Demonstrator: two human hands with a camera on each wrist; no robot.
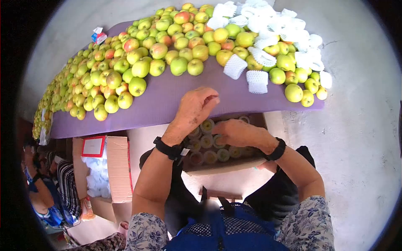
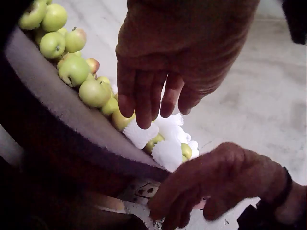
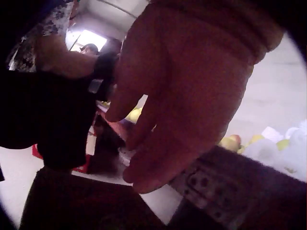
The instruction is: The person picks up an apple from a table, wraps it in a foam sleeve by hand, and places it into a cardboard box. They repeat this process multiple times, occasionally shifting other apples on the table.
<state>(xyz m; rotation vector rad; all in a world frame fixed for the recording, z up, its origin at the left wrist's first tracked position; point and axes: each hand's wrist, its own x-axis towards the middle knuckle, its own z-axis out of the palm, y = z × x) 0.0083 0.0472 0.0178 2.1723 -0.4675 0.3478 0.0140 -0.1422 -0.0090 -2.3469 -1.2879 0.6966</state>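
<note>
My left hand (image 1: 196,108) is raised over the near edge of the purple padded table (image 1: 167,94), its fingers loosely bent and nothing in them in the left wrist view. Lower and to the right, my right hand (image 1: 240,133) reaches over a cardboard box (image 1: 234,168), its fingers fairly straight in the right wrist view. Inside that box sit several apples (image 1: 206,141) in white foam nets, partly hidden by the right hand, whose fingertips overlap them. Loose green-yellow apples (image 1: 179,66) are heaped along the table beyond both hands.
White foam nets (image 1: 268,25) pile up at the table's back right, with two single foam nets (image 1: 256,81) nearer the front. On the floor at left stands another open carton (image 1: 119,167) holding white foam nets. Another person (image 1: 42,196) sits at far left.
</note>
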